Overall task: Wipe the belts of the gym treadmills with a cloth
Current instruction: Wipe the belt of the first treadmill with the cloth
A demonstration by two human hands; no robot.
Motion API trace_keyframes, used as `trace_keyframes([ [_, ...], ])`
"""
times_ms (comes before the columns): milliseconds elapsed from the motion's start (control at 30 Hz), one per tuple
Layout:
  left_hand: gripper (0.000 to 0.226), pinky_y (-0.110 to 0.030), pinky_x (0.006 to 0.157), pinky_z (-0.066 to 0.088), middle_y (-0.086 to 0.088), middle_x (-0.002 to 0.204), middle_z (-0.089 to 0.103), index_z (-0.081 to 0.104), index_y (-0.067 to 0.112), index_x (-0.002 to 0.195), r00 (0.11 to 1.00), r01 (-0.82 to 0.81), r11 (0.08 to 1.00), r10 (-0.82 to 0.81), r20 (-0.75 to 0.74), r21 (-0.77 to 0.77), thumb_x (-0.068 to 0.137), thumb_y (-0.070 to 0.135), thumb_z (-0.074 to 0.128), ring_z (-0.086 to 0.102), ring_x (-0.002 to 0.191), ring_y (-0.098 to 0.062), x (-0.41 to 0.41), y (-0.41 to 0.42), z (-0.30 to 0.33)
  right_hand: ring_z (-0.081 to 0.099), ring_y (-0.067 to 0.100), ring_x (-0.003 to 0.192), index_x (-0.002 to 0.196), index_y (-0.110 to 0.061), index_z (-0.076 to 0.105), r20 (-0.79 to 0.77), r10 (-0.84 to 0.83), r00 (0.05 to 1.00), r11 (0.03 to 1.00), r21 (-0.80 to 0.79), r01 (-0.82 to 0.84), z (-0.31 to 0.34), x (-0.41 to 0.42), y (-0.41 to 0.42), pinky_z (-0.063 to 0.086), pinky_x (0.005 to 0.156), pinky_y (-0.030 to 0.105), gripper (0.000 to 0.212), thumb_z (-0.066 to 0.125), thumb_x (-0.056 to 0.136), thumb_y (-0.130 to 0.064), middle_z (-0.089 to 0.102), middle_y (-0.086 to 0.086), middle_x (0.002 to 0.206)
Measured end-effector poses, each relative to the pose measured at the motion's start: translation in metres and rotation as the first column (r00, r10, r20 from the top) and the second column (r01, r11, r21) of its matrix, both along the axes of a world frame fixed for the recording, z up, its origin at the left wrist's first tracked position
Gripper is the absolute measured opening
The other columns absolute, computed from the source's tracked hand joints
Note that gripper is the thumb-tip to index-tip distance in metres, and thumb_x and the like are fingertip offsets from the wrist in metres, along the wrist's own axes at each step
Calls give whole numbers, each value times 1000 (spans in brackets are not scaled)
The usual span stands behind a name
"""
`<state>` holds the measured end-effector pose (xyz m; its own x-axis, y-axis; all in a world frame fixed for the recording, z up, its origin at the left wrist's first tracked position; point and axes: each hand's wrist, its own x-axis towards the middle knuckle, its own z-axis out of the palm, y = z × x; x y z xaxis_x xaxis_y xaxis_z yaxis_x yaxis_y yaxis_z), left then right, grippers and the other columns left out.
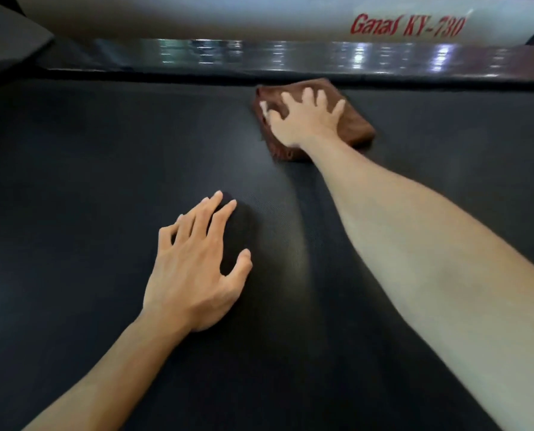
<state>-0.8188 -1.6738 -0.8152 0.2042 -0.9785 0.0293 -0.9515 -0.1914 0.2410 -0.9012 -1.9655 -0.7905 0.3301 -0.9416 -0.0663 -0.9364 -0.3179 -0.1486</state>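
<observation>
Wiping down the treadmill belt [104,150]

White side rail [228,17] reads "Ganas KY-730" up top. Brown cloth [352,126] sits folded at the belt's far edge, right hand [303,119] pressing it with fingers spread. Left hand [194,265] lies open, flat on the belt nearer me.

1. The belt [104,157] is black, finely ribbed and flat, filling most of the view, its far edge running under a shiny side rail.
2. The cloth [355,127] is brown, folded into a rough square, lying flat on the belt near that far edge.
</observation>
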Motion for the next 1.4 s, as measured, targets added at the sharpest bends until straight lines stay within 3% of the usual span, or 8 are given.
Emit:
trace_keyframes([
  [133, 82, -41, 125, 16, 14, 170, 2, 12, 34, 162, 1000, -7, 1000, 7, 11, 15, 88, 70, 13, 2, 156, -6, 0, 1, 0, -1, 25, 161, 162, -47, 20, 25, 323, 946, 946, -30, -322, -9, -31, 56, -6, 125, 61, 65, 22, 102, -70, 6, 0, 175],
  [233, 82, -41, 124, 16, 13, 170, 6, 15, 32, 162, 1000, -6, 1000, 6, 21, 4, 88, 69, 14, 4, 156, -6, -1, -1, 1, -1, 23, 161, 161, -50, 18, 22, 150, 988, 986, -70, -148, -20, -99, 78, -5, 126, 58, 69, 19, 98, -75, 4, -3, 175],
  [367, 82, -39, 123, 14, 14, 170, 9, 18, 31, 161, 1000, -13, 1000, 13, 14, 0, 88, 68, 16, 6, 156, -6, -3, -1, 0, -4, 30, 161, 164, -42, 17, 22, -171, 985, 985, 10, 171, -4, -130, 23, -7, 125, 63, 73, 19, 98, -75, 1, 5, 175],
  [600, 86, -43, 122, 18, 11, 170, 10, 18, 31, 161, 1000, -19, 1000, 19, 21, 5, 85, 70, 15, 10, 156, -10, -4, -2, 2, -2, 21, 161, 162, -50, 16, 18, 234, 972, 972, -37, -233, -10, -139, 76, -6, 127, 56, 67, 22, 100, -75, 4, -3, 175],
  [800, 83, -41, 121, 17, 13, 169, 12, 22, 31, 160, 999, -28, 1000, 28, 23, 2, 86, 69, 17, 12, 155, -10, -6, -1, 0, -4, 27, 161, 164, -44, 16, 8, -119, 993, 993, 22, 119, -3, -141, 40, -7, 125, 61, 73, 21, 98, -76, 2, 3, 175],
  [1000, 85, -43, 122, 17, 13, 169, 13, 22, 32, 160, 999, -43, 999, 43, 14, 2, 85, 70, 16, 14, 155, -12, -6, -1, 3, -2, 24, 161, 163, -47, 13, 19, 167, 986, 985, -52, -166, -13, -168, 118, -3, 127, 57, 69, 18, 100, -74, 2, -1, 175],
  [1200, 81, -44, 123, 15, 3, 169, 20, 29, 23, 160, 999, -46, 999, 46, 17, -9, 89, 63, 28, 20, 154, -20, -12, -3, 12, 0, 36, 159, 164, -41, 18, -33, -53, 998, 998, -30, 52, -2, -171, 100, -1, 125, 63, 69, 21, 101, -71, 6, 5, 174],
  [1400, 70, -44, 128, 5, -4, 170, 17, 23, 15, 162, 995, 16, 1000, -16, 103, -2, 101, 45, 42, 10, 158, -17, -32, -6, 22, -10, 40, 158, 165, -40, 4, -42, 48, 998, 998, -27, -49, -10, -205, 169, -8, 125, 63, 71, 16, 102, -70, -6, 5, 175],
])
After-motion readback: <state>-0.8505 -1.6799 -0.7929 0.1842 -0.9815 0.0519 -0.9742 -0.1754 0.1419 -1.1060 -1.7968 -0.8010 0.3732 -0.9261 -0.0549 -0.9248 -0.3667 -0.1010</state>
